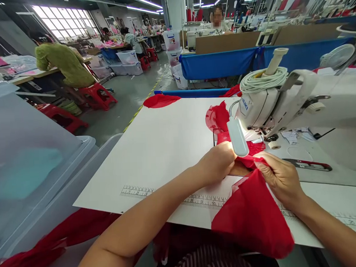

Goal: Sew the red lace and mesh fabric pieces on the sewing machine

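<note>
Thin red fabric is stretched between my two hands in front of the sewing machine and drapes over the table's front edge. My left hand is closed on the fabric, its fingertips partly behind the white lamp. Pinched between thumb and fingers, another part of the fabric is in my right hand. More of the red cloth runs up under the machine's head, beside the needle area. A pair of thread snips with a dark and red body lies right of my right hand.
The white table has a printed ruler along its front. At the far edge lies a red fabric piece. A translucent plastic bin stands at left, red cloth hanging beside it. Other people sit at worktables behind.
</note>
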`<state>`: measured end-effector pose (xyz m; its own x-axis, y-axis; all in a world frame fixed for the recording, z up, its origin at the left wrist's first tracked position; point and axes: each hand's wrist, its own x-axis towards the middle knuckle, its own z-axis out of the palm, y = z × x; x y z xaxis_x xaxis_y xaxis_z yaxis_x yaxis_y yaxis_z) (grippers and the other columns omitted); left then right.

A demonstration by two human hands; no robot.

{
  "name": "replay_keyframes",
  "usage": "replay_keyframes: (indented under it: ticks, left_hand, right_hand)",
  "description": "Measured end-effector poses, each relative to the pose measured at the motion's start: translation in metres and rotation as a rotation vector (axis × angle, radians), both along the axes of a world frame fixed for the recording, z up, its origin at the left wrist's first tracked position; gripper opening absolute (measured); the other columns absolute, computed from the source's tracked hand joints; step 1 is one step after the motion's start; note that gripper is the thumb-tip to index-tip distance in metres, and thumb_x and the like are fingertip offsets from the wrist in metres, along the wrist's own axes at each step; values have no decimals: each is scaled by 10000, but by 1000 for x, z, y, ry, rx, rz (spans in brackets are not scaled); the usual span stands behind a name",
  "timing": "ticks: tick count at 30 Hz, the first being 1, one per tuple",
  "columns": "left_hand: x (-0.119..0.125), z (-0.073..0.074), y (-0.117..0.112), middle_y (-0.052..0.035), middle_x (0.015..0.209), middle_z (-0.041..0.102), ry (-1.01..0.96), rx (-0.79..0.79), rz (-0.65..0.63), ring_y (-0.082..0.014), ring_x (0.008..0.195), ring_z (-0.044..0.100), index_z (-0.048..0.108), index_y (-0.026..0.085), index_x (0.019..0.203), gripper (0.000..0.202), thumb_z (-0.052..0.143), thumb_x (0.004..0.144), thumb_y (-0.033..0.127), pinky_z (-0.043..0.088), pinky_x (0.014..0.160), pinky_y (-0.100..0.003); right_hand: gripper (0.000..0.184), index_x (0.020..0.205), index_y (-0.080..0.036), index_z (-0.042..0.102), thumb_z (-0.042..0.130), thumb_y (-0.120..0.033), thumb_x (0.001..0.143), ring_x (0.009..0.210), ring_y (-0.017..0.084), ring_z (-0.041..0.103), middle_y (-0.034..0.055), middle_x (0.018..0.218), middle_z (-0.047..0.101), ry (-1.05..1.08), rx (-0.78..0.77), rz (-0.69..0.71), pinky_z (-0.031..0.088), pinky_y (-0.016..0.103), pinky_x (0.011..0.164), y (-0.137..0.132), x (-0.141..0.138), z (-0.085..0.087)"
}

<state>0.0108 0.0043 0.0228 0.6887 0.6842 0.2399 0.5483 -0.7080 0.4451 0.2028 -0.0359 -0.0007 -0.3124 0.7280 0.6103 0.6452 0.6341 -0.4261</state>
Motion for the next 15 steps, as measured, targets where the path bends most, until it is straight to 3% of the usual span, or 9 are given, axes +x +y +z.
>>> replay_keyframes:
  ticks: [3,7,10,13,15]
  left_hand:
    - [1,-3,-2,-21,764,550,40,40,-63,-155,750,512,499,169,670,188,556,839,110,414,655,-261]
    - [1,-3,-2,-7,718,541,15,15,4,-148,710,511,510,173,663,263,551,914,244,387,622,-263]
    - [-2,-1,3,27,643,502,-29,-153,9,-107,587,505,486,173,679,245,440,916,140,382,575,-243]
    - [-6,-4,11,65,589,459,-141,-367,-8,-70,462,481,449,184,718,210,360,899,123,376,515,-218]
    - [-9,-7,15,77,574,432,-191,-414,-23,-63,431,478,395,194,700,197,377,894,160,351,481,-210]
  right_hand:
    - [210,788,-236,524,449,-224,984,637,151,578,1,740,620,-33,56,-8,428,251,568,0,1,0]
    - [212,809,-241,538,433,-222,992,606,148,578,-7,716,615,-64,102,11,434,257,564,1,2,-2]
    - [125,972,-230,573,473,-304,975,744,200,648,39,851,667,-113,126,-71,479,290,625,2,3,-6]
    - [189,1068,-208,582,499,-309,932,901,290,666,108,1013,684,-200,117,-211,505,361,670,1,6,-8]
    - [197,1050,-214,597,452,-193,918,816,283,679,76,863,701,-191,112,-272,509,374,663,0,9,-7]
